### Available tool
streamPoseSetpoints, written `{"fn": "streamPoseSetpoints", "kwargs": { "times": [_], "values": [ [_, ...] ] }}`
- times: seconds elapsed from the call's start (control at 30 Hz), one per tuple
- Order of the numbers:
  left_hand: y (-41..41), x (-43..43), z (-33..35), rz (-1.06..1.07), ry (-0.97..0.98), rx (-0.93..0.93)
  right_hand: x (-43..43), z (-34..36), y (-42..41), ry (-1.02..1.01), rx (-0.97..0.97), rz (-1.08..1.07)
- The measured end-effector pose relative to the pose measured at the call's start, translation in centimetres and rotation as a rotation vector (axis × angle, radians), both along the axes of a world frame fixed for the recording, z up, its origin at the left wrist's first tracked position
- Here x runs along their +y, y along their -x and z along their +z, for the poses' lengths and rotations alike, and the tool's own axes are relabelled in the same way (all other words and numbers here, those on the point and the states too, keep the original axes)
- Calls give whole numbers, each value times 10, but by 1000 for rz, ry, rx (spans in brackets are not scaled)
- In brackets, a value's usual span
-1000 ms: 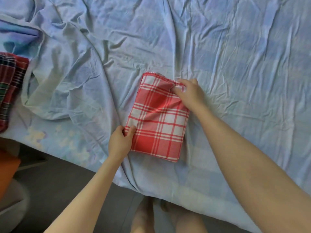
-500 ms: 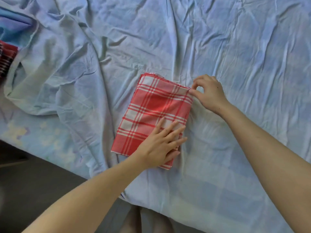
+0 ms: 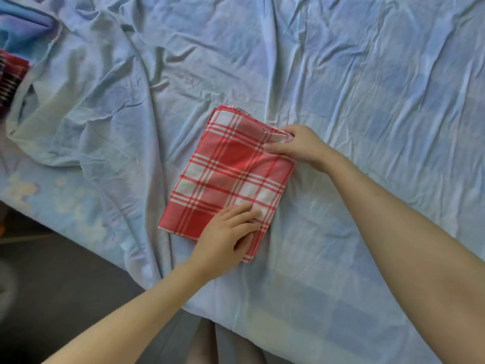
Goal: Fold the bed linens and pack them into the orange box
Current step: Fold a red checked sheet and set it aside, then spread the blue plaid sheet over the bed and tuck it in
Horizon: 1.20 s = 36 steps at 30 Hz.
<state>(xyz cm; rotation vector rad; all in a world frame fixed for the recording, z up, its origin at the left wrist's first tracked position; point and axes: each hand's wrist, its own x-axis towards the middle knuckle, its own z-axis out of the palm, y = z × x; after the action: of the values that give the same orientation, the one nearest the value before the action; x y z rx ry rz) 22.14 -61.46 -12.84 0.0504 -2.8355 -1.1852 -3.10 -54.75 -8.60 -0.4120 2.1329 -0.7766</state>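
Note:
A folded red-and-white plaid cloth (image 3: 225, 177) lies on the crumpled light-blue sheet (image 3: 367, 88) that covers the bed. My left hand (image 3: 228, 240) presses flat on the cloth's near right corner, fingers straight. My right hand (image 3: 296, 145) grips the cloth's far right corner, thumb on top and fingers curled around the edge, bunching the fabric there. The orange box is out of view.
A dark plaid cloth (image 3: 11, 74) shows at the left edge, partly under the blue sheet. A blue fabric (image 3: 23, 19) lies at the top left. The bed's near edge runs diagonally, with dark floor (image 3: 65, 285) below it at the bottom left.
My right hand moved from beside the cloth's far right corner onto it and took hold of it. My left hand stays pressed on the near right corner.

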Motion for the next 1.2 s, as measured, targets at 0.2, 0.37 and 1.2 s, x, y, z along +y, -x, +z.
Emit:
{"fn": "streamPoseSetpoints", "kwargs": {
  "times": [0.2, 0.37, 1.2],
  "values": [
    [-51, 6, 51, 1068, -1212, -956, 0, 36, -13, -47, -126, -304],
    [-51, 11, 54, 1305, -1801, -808, 86, 33, -69, -146, -628, -528],
    [-99, -212, 309, 1218, -794, -355, -91, 244, -167, 419, -214, -413]
  ]
}}
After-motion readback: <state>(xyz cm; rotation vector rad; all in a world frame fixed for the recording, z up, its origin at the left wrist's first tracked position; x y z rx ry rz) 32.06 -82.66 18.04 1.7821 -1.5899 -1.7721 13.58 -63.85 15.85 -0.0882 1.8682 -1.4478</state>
